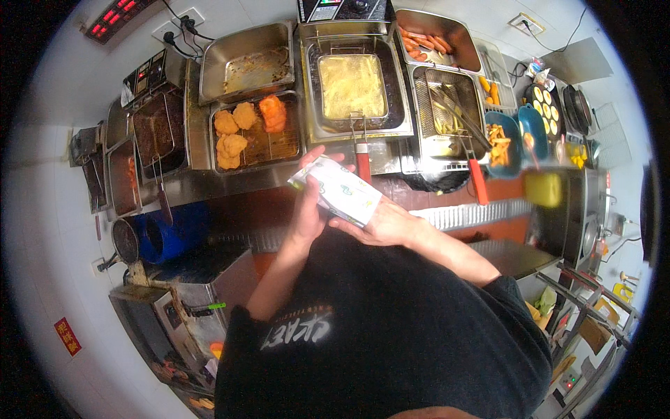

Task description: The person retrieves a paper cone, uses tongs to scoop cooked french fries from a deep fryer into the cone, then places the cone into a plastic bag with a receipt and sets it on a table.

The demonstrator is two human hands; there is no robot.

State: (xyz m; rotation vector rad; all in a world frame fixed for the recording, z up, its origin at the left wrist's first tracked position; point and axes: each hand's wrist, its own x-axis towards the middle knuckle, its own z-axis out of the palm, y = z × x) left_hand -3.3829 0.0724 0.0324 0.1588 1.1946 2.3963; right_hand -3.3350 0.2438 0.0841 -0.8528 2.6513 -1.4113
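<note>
A white printed paper food bag (343, 191) is between my two hands, over the front edge of the frying counter. My left hand (309, 209) holds its left end, thumb in front and fingertips showing behind. At the lower right end, my right hand (387, 225) has its thumb along the bag's lower edge; its fingers are hidden in or behind the paper. Beyond the bag, a frying basket with a red handle (362, 157) sits in a fryer of bubbling oil (353, 86). Breaded fried pieces (230, 149) and a redder piece (272, 113) lie on a rack to the left.
Sausages (426, 44) lie in a steel pan (466, 39) at the back right. Below it, tongs (460, 115) rest across another red-handled basket (477, 180). A blue-green bowl (510, 162) holds fried pieces. At left stand a darker fryer basket (154, 128) and a blue bin (172, 235).
</note>
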